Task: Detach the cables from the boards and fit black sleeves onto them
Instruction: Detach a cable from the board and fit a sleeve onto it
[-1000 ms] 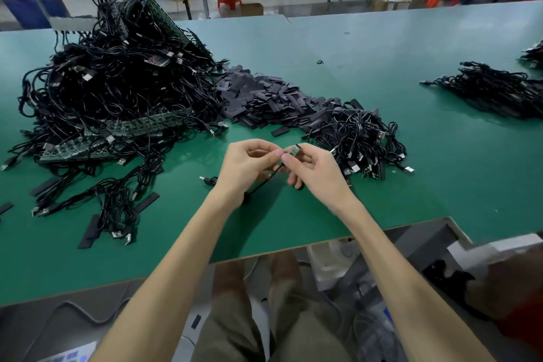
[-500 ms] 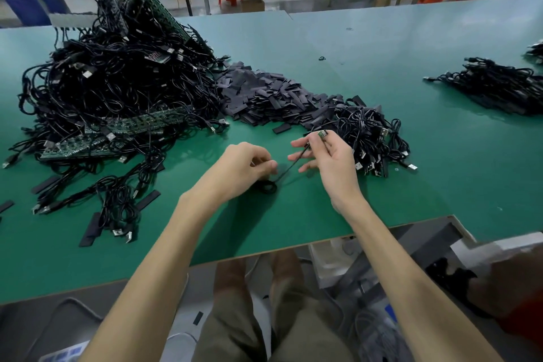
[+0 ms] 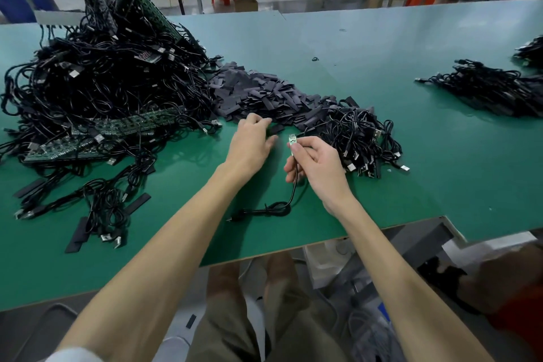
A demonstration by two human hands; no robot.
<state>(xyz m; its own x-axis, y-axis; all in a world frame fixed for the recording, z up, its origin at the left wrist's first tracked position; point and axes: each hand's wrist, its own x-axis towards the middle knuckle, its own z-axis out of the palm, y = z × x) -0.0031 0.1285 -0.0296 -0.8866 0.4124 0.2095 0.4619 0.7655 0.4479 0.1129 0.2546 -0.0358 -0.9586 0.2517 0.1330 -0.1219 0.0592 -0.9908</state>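
Worktop: I am looking down on a green worktop (image 3: 440,173) that fills most of the frame; its near edge runs across the lower half.
Right hand: my right hand (image 3: 318,164), just right of centre, pinches a cable (image 3: 294,185) between thumb and forefinger, close under the cable's tip.
Cable tip: a small green board (image 3: 292,140) stands up above the pinching fingers, clear of the worktop.
Cable run: from the grip the cable hangs down to the worktop and curls into a small loop below the hands. Its far plug lies at lower centre, pointing left.
Left hand: my left hand (image 3: 252,141) is just left of the right one and apart from it, back upward. Its fingertips are curled at the near edge of the sleeves, and I cannot tell whether they grasp one or only touch.
Sleeves: a pile of black sleeves (image 3: 264,94) stretches across the centre, above both hands. One loose sleeve (image 3: 277,128) lies just beside the left fingers.
Heap: a big heap of tangled cables (image 3: 97,79) fills the upper left, with long green boards (image 3: 132,123) showing along its lower edge.
Small bundle: a cable bundle (image 3: 358,138) touches the right end of the sleeve pile, just right of my right hand.
Far bundle: another bundle (image 3: 493,91) lies near the right edge, well apart.
Strips: flat black strips (image 3: 78,235) lie among stray cables at lower left.
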